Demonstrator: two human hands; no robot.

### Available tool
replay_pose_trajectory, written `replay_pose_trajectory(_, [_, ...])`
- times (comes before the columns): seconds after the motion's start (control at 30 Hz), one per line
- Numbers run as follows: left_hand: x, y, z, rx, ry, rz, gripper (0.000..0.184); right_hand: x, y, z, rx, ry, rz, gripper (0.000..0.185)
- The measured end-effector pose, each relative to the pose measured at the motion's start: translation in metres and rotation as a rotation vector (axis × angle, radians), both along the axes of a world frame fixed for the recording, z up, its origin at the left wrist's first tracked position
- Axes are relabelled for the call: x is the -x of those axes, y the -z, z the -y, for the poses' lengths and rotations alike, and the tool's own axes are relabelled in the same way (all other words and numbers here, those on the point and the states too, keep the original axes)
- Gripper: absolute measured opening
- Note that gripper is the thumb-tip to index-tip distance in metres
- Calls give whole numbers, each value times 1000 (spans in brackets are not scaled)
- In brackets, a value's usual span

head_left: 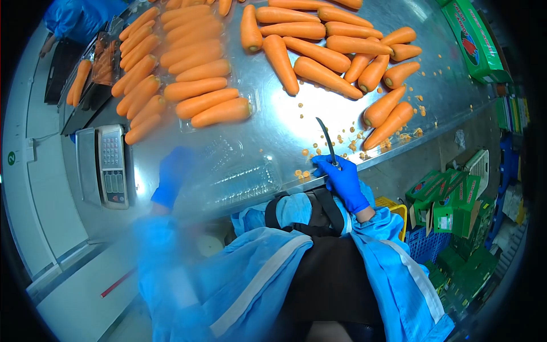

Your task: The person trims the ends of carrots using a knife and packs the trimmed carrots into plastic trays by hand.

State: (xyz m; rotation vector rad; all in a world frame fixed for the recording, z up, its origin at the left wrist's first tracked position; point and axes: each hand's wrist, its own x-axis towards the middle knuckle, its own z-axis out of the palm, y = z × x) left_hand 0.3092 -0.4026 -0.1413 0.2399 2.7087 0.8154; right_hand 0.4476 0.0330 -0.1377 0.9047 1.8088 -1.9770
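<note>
My right hand, in a blue glove, is closed around the handle of a knife with a dark, slightly curved blade pointing away from me. Small carrot trimmings lie on the metal table just beyond it. My left hand, also gloved in blue, is over the table near a clear plastic tray. A smear on the view hides its fingers. Beyond the hands lie a loose pile of carrots and, to the left, rows of carrots in clear trays.
A digital scale stands at the left on the metal table. Farther left, black crates hold packed carrots, near a person in blue. A green carton sits at the far right corner; green boxes and a blue crate are below.
</note>
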Motion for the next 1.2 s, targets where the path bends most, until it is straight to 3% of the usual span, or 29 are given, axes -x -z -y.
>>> replay_pose_trajectory(0.23, [14, 19, 13, -116, -25, 108, 15, -1, 3, -1, 22, 11, 5, 24])
replay_pose_trajectory(0.43, [21, -47, 1, -396, -141, 148, 14, -1, 1, 0, 15, -4, 1, 23])
replay_pose_trajectory(0.6, [20, -67, 93, -145, -328, -39, 19, 2, -8, -1, -13, -58, 27, 23])
replay_pose_trajectory(0.73, [13, -13, 200, 229, -259, -147, 20, 1, -3, 0, 12, -9, 9, 24])
replay_pose_trajectory(0.77, [11, -19, 183, 250, -414, -26, 20, 1, -1, 0, 14, -11, 6, 24])
replay_pose_trajectory(0.87, [12, 30, 213, 251, -292, -262, 17, 0, 0, 0, 13, -4, 4, 24])
replay_pose_trajectory(0.9, [15, 36, 215, 382, -134, -417, 24, 0, 1, 0, 9, -3, 7, 24])
replay_pose_trajectory(1.0, [17, 15, 148, 466, -121, -747, 32, 0, 1, 0, 6, 0, 17, 24])
replay_pose_trajectory(1.03, [9, 4, 110, 208, -242, -651, 30, 1, 0, 0, 7, 2, 20, 24])
replay_pose_trajectory(1.07, [-4, -11, 71, 123, -246, -549, 29, 2, 0, 1, 12, -7, 23, 24])
replay_pose_trajectory(1.1, [-18, -2, 54, 93, -119, -513, 26, 2, 0, 2, 10, -7, 24, 24])
replay_pose_trajectory(1.17, [-50, 15, 4, 247, -154, -368, 23, 0, -3, 1, -2, -6, 42, 24])
replay_pose_trajectory(1.2, [-63, 37, 5, 149, -19, -390, 23, 1, -7, 1, -38, -23, 26, 25])
